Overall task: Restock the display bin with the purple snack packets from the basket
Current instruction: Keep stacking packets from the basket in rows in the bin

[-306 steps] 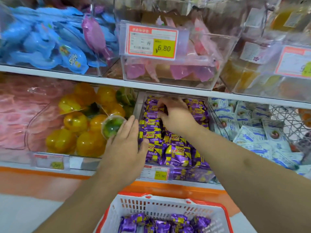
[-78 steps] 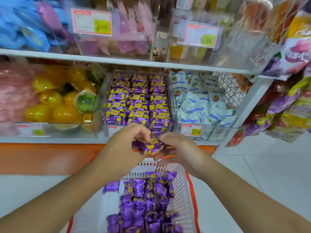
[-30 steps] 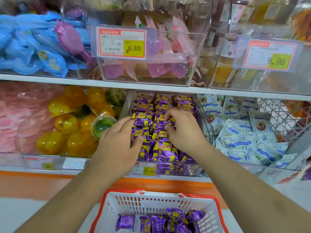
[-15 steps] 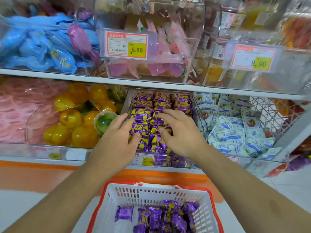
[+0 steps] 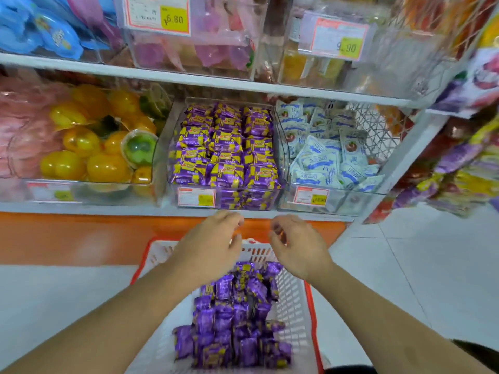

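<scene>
Purple snack packets (image 5: 237,327) blurred in basket (image 5: 294,298) (bottom cut off).

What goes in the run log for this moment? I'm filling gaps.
left hand: empty, over basket | right hand: empty, over basket | purple packets: remain in basket | display bin: nearly full

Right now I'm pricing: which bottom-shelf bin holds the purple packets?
The middle bin, between the yellow jelly cups and the white-blue packets.
</scene>
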Demonstrator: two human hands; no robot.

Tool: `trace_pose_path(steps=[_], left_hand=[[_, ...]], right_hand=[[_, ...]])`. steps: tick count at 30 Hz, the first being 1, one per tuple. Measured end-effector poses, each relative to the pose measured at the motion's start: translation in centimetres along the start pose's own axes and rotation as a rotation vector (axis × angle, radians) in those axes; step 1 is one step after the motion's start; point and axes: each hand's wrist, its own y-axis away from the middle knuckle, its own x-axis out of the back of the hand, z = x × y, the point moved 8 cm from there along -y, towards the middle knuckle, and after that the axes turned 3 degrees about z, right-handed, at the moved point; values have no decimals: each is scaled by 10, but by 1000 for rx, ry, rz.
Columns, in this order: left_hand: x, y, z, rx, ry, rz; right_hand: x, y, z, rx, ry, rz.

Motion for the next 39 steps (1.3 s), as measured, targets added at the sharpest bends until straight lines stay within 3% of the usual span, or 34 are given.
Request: trace_pose_path(steps=[6,9,13,20,29,39], left_hand=[[-123,33,-16,65,-90,-357],[-177,56,-23,101,-58,-462],[-247,82,-31,153,16,-530],[-338,90,-23,125,53,-611],[-360,65,-26,89,-153,-604],[-245,52,-49,341,260,-348]], right_hand=[[-78,62,107,-481,68,-219],[-121,94,127,-666,-107,-295],[-129,98,130,-644,-135,-105],[-131,95,135,-608,-152,-67],[-132,91,135,-616,-126,-62],[-126,91,129,-639,-149,-100]])
